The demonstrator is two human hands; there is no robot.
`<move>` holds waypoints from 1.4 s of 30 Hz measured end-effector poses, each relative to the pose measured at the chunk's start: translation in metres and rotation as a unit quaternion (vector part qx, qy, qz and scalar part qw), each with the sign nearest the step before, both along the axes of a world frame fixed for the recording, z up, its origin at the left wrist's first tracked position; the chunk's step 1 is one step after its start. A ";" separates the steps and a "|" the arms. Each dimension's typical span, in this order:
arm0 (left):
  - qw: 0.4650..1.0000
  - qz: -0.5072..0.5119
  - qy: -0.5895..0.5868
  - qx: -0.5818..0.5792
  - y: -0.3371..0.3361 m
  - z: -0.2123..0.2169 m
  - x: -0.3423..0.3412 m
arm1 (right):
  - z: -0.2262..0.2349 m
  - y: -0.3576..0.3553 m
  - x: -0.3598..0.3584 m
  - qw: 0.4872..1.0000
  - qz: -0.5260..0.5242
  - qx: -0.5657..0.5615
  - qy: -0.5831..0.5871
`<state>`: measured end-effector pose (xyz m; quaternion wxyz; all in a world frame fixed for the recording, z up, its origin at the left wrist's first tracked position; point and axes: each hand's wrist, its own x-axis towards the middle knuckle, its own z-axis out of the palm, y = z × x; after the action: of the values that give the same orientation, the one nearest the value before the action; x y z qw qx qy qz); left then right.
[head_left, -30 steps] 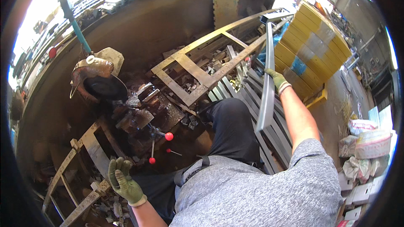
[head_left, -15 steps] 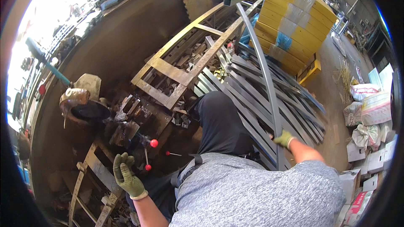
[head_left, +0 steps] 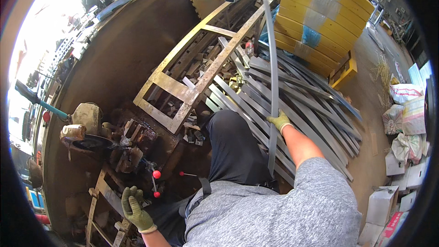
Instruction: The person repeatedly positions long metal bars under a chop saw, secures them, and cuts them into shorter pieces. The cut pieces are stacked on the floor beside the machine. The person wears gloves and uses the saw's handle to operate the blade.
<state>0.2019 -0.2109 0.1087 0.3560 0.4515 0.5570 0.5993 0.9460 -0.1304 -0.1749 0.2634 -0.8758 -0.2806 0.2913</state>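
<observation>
Steel bar (head_left: pixel 271 77) clasped in right grip (head_left: pixel 279 121).

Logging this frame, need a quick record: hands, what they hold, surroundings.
right hand: gloved, gripping a long grey metal bar
left hand: gloved, open, holding nothing, above a metal frame
bar pile: grey bars on the floor under the held bar
welded frame: lies left of the pile
yellow stack: behind the pile

Grey steel bar (head_left: pixel 272 87); yellow stacked boxes (head_left: pixel 320 16); olive-green gloves on hands.
</observation>
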 end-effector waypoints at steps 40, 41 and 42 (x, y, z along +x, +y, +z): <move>0.988 -0.062 0.099 -0.104 0.043 -0.019 0.023 | 0.000 -0.204 -0.036 0.881 0.197 -0.421 -0.085; 0.989 -0.063 0.100 -0.091 0.041 -0.015 0.022 | -0.008 -0.201 -0.033 0.873 0.217 -0.426 -0.093; 0.989 -0.056 0.113 -0.074 0.040 -0.011 0.020 | -0.014 -0.194 -0.030 0.866 0.229 -0.433 -0.103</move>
<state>0.2217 -0.1710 0.0977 0.3566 0.5193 0.6104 0.4802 0.9163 -0.3241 -0.1891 -0.2467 -0.8379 -0.3445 0.3440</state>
